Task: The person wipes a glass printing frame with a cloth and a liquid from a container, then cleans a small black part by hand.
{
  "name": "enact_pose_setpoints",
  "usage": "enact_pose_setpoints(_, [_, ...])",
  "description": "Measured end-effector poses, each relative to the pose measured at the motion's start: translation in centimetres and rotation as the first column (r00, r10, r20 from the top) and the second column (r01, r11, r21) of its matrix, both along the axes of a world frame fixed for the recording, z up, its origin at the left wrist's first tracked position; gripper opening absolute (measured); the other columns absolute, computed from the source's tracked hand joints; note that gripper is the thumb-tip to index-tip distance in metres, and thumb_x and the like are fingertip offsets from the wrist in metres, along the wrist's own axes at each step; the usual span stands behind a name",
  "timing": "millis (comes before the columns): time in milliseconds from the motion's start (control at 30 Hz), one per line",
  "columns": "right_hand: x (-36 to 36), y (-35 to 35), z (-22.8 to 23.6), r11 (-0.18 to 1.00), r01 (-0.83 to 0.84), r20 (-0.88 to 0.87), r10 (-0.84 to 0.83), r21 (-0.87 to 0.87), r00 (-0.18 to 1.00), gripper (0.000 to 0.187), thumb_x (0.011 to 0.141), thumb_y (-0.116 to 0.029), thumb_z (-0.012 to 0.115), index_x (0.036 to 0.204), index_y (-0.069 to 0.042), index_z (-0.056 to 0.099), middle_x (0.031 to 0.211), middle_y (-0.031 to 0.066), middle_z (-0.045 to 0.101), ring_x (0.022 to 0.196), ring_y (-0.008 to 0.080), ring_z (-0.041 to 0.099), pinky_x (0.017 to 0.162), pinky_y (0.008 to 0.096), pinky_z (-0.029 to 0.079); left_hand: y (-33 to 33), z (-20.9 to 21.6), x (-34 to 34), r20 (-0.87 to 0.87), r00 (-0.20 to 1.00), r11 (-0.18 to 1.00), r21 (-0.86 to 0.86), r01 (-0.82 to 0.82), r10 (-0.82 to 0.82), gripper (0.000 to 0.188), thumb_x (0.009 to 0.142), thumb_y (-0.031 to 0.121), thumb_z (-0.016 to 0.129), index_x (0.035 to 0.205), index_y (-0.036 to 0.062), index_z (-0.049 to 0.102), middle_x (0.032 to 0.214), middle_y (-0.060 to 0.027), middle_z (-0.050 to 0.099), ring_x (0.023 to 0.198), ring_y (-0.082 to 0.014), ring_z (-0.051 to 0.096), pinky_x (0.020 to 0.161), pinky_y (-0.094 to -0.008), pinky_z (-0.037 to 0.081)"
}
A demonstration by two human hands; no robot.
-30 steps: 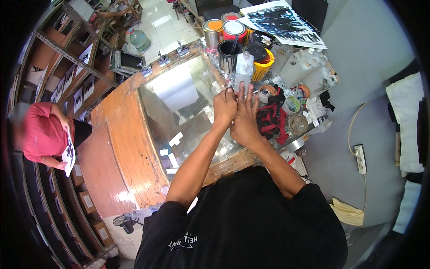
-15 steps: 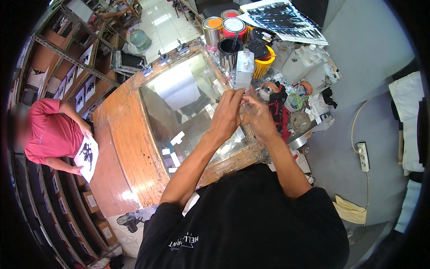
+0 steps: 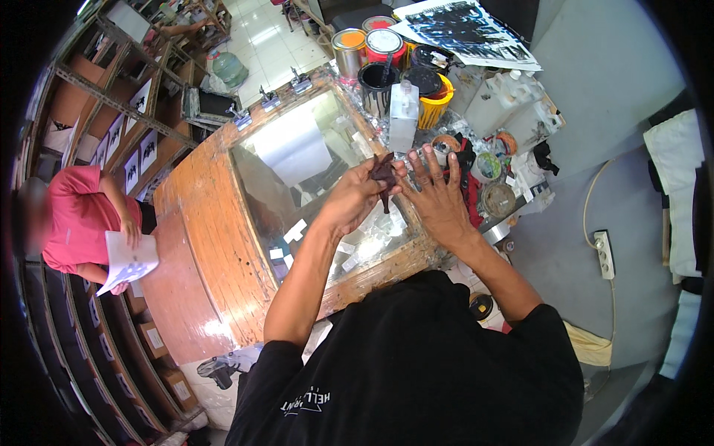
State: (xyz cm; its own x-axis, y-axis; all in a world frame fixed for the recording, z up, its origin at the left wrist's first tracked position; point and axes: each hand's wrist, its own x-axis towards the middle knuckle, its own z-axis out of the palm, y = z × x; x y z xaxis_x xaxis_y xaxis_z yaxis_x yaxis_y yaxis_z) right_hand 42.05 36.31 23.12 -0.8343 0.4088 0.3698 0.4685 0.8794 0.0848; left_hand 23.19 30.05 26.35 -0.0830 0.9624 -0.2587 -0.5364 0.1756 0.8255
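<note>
A dark maroon cloth (image 3: 384, 178) is pinched between the thumb and fingers of the left hand (image 3: 349, 199), and a pointed end of it is left hanging below the grip. The right hand (image 3: 440, 201) is held flat just beside it, back upward, with the fingers spread; whether the cloth is touched by the right thumb cannot be told. Both hands and the cloth are held above the near right part of a glass panel (image 3: 286, 212), which is framed in the wooden tabletop (image 3: 201, 223).

On the panel a white sheet (image 3: 294, 149) is seen, and small white strips (image 3: 295, 230) are scattered nearer the person. Metal clamps (image 3: 269, 98) are fixed along the far edge. Beyond the hands, a translucent white jug (image 3: 403, 123) is stood upright, flanked by a black-smeared bucket (image 3: 375, 93) and a yellow bucket (image 3: 437, 108); behind these, an orange-topped can (image 3: 349, 52) and a red can with a white lid (image 3: 385, 44) are grouped. Red and black fabric (image 3: 470, 189) is heaped right of the right hand's fingers. At the left, a paper sheet (image 3: 132, 260) is held in both hands by a co-worker in a red shirt (image 3: 85, 215).
</note>
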Motion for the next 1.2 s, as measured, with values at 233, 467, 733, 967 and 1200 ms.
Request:
enact_pose_setpoints(233, [0.9, 1.1, 2.3, 0.983, -0.182, 0.046, 0.181, 0.017, 0.982, 0.05, 0.084, -0.011, 0.06, 0.133, -0.018, 0.062, 0.166, 0.0069, 0.018, 0.153, 0.0363, 0.012, 0.118, 0.0674, 0.008, 0.6, -2.5, -0.4, -0.843, 0.536, 0.964, 0.113, 0.242, -0.035, 0.024, 0.104, 0.02, 0.054, 0.096, -0.0019, 0.057, 0.079, -0.0029, 0.062, 0.063, -0.01, 0.053, 0.056, -0.0258, 0.042])
enact_pose_setpoints(467, [1.4, 2.3, 2.7, 0.692, -0.414, -0.57, 0.005, -0.591, 0.822, 0.034, 0.074, -0.005, 0.065, 0.107, -0.012, 0.073, 0.169, 0.0105, 0.007, 0.156, 0.0327, 0.005, 0.121, 0.0527, 0.011, 0.1, -1.5, -1.0, 0.038, 0.908, 0.903, 0.125, 0.41, -0.418, 0.022, 0.1, 0.023, 0.064, 0.103, 0.0011, 0.064, 0.083, -0.0023, 0.061, 0.067, -0.0064, 0.048, 0.055, -0.0202, 0.036])
enact_pose_setpoints(733, [0.3, 0.6, 0.4, -0.048, -0.793, -0.649, -0.545, -0.607, 0.53, 0.006, 0.094, -0.008, 0.058, 0.092, -0.005, 0.063, 0.169, 0.008, 0.008, 0.155, 0.0275, 0.01, 0.097, 0.0325, 0.043, -1.0, -0.6, 2.7, 0.376, 0.895, 0.97, 0.118, 0.212, -0.241, 0.037, 0.102, 0.034, 0.058, 0.11, -0.0018, 0.061, 0.083, -0.0022, 0.057, 0.066, -0.0092, 0.045, 0.057, -0.0225, 0.036])
enact_pose_setpoints(967, [0.4, 0.9, 0.8, 0.451, -0.56, -0.704, -0.27, -0.695, 0.656, 0.007, 0.095, -0.009, 0.059, 0.098, -0.007, 0.065, 0.169, 0.0122, 0.006, 0.155, 0.0321, 0.009, 0.119, 0.0483, 0.021, 0.2, 0.9, 3.8, -0.086, 0.992, 0.991, 0.084, 0.101, -0.094, 0.032, 0.103, 0.033, 0.057, 0.098, 0.0028, 0.064, 0.07, 0.0029, 0.048, 0.057, -0.0052, 0.034, 0.05, -0.0222, 0.025])
enact_pose_setpoints(1200, [1.6, 2.1, 1.5, 0.985, -0.159, -0.265, 0.172, 0.071, 0.949, 0.028, 0.09, -0.013, 0.063, 0.113, -0.026, 0.072, 0.168, 0.0165, -0.001, 0.154, 0.0409, 0.004, 0.12, 0.06, 0.007, 1.8, -0.6, 2.1, 0.023, 0.993, 0.967, -0.227, 0.118, -0.116, 0.027, 0.1, 0.03, 0.06, 0.101, 0.0028, 0.062, 0.065, 0.0037, 0.044, 0.05, -0.005, 0.032, 0.045, -0.0221, 0.022])
